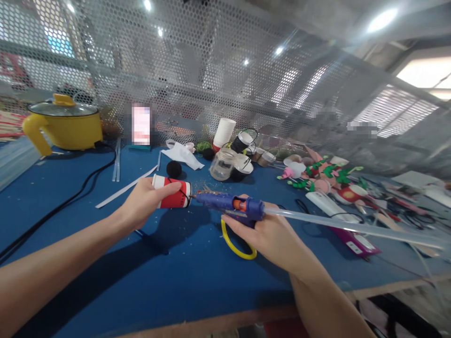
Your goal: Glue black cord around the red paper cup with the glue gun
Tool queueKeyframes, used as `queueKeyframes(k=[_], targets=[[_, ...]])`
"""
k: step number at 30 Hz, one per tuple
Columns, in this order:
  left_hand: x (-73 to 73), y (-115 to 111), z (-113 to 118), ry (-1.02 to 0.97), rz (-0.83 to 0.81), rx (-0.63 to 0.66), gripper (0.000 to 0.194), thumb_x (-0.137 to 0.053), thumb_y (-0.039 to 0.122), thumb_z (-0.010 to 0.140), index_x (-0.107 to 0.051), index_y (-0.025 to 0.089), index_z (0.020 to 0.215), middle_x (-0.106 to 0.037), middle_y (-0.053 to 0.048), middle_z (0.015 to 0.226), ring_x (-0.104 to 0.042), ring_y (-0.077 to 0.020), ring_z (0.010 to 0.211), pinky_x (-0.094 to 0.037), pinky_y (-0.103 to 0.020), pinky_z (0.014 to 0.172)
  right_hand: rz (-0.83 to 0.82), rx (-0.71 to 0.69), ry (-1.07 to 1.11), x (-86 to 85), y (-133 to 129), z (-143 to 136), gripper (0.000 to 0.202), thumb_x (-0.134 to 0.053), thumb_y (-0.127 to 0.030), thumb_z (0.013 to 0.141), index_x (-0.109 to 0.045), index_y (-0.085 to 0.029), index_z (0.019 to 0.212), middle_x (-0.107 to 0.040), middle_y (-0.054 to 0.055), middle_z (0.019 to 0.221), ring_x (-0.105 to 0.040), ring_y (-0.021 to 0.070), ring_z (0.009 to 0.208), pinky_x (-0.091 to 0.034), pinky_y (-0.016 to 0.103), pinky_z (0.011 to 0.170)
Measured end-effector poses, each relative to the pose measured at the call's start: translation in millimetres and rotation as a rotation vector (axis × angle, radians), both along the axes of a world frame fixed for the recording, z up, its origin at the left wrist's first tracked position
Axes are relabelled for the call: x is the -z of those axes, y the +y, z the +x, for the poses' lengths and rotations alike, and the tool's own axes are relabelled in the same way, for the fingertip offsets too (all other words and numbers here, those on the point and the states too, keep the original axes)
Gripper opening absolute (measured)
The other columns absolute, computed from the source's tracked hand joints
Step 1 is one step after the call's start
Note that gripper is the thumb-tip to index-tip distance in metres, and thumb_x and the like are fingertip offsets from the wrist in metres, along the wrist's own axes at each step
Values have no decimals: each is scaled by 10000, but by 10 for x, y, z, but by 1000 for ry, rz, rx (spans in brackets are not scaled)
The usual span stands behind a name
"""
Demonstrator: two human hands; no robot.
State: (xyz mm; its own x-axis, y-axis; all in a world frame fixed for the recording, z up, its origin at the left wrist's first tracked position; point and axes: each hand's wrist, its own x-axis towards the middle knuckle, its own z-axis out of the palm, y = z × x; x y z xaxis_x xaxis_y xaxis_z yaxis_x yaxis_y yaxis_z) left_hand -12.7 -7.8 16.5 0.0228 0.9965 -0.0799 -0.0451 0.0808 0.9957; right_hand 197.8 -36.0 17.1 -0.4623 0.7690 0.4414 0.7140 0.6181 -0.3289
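Observation:
A red and white paper cup (172,201) lies on its side in my left hand (146,199), the thumb pressing along its wall. Something thin and black, like a cord, runs over the cup near its base. My right hand (268,237) is wrapped round a blue glue gun (221,202), and the gun's nozzle is at the base end of the cup. Whether the tip touches the cup I cannot tell. Out of the gun's back comes a long clear glue stick (334,225). Below the gun, a yellow scissors handle (243,256) shows on the table.
Behind the cup are a black pompom (174,168), a glass jar (222,165) and stacked paper cups (224,134). A yellow electric pot (66,126) with a black cable stands far left. At right lie a purple and white power strip (355,241) and green-pink craft pieces (320,173).

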Motion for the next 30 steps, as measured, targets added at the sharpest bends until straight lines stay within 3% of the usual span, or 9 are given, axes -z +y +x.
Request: queueKeyframes(k=[6,13,21,30], targets=[[30,31,-13,42,-10,-7,173,-672,294,597,-608,139,553,-613,21,477,-519,-89,431,-360,-181,424,53,-18,-38,25,-2,14,144,-470,-259,800,-529,-179,696,-574,32,674,-547,162,617,-422,262,566],[105,49,-47,173,87,-14,189,-657,330,592,-624,144,606,-622,-16,511,-547,-151,459,-343,-221,394,1,46,20,-15,-18,12,149,-489,-277,793,-511,-186,677,-562,12,635,-528,133,548,-408,232,507],[89,11,-31,304,190,-8,217,-634,333,632,-603,138,542,-555,37,430,-388,-65,342,-229,-185,333,111,-6,-135,-50,4,49,226,-424,-294,813,-611,-168,811,-601,53,665,-563,177,592,-430,282,543],[67,-9,-1,268,222,3,119,-636,264,636,-652,149,609,-647,21,540,-520,-86,440,-333,-155,362,30,33,-15,-101,-36,13,172,-461,-264,797,-610,-185,762,-597,31,633,-559,152,551,-448,254,518]])
